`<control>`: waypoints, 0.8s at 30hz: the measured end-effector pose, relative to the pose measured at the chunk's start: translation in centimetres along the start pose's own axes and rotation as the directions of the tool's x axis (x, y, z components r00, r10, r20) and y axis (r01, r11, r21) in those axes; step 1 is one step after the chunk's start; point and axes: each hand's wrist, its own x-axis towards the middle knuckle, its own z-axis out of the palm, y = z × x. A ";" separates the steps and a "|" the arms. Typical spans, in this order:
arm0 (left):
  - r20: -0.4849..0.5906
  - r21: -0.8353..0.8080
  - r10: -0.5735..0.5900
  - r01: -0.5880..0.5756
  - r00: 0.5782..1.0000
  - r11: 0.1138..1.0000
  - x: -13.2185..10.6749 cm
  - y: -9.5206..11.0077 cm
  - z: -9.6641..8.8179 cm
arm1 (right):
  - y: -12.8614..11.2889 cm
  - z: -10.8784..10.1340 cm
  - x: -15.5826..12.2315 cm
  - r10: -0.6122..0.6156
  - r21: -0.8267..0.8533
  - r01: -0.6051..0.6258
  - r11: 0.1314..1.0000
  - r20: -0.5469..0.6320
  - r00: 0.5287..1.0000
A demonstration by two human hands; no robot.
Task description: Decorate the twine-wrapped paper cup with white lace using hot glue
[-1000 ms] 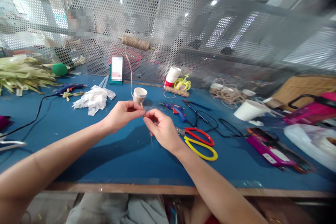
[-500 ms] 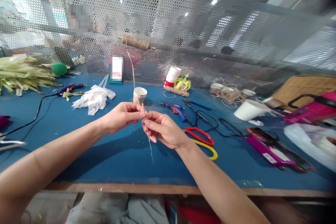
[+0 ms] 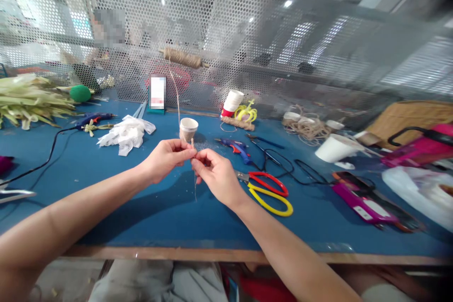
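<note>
My left hand and my right hand meet over the middle of the table, their fingertips pinched together. Between them is jute twine, which runs down from a twine spool hung at the perforated panel. A short tan tip, seemingly twine-wrapped, pokes up above the fingers, and a thin loose strand dangles below. The fingers hide most of what lies in the grip. Just behind the hands stands a small cup with a white rim and a tan body.
Right of my hands lie scissors with red and yellow handles, a blue glue gun and pliers. White lace sits to the left, near another glue gun. Tangled twine and a white roll are farther right.
My right hand has turned, its fingers curling in more. The loose strand below has swung left and hangs straighter. The twine from the spool has shifted slightly left.
</note>
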 end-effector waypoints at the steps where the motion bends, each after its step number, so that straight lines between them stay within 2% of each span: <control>1: 0.018 0.015 0.006 -0.006 1.000 1.000 0.0 0.1 -0.1 | 0.0 -0.3 0.2 0.007 0.024 -0.008 1.000 0.020 1.000; 4: 0.126 0.069 -0.025 0.017 0.992 0.997 -0.1 0.4 -0.4 | 0.1 -1.4 0.8 0.012 0.179 -0.023 0.984 0.066 0.998; 7: 0.261 0.131 -0.095 0.062 0.961 0.989 -0.2 0.6 -0.6 | 0.3 -2.0 1.2 0.003 0.369 -0.059 0.928 0.152 0.988; 10: 0.376 0.163 -0.132 0.074 0.917 0.984 -0.4 0.7 -0.6 | 0.3 -2.0 1.2 0.010 0.443 -0.138 0.886 0.280 0.960; 12: 0.410 0.173 -0.140 0.073 0.901 0.982 -0.5 0.8 -0.7 | 0.2 -1.9 1.1 0.025 0.453 -0.176 0.874 0.320 0.947; 14: 0.404 0.194 -0.147 0.072 0.903 0.978 -0.5 0.9 -0.7 | 0.2 -1.8 1.1 0.036 0.451 -0.191 0.872 0.330 0.943; 17: 0.340 0.261 -0.154 0.064 0.928 0.963 -0.5 1.0 -0.6 | 0.3 -1.8 1.1 0.045 0.417 -0.176 0.892 0.305 0.951; 21: 0.182 0.347 -0.100 0.031 0.978 0.937 -0.3 0.8 -0.3 | 0.6 -1.7 1.2 0.057 0.302 -0.113 0.947 0.190 0.980; 24: 0.124 0.381 -0.050 -0.001 0.991 0.925 -0.2 0.7 -0.2 | 0.7 -1.5 1.2 0.082 0.259 -0.114 0.959 0.132 0.988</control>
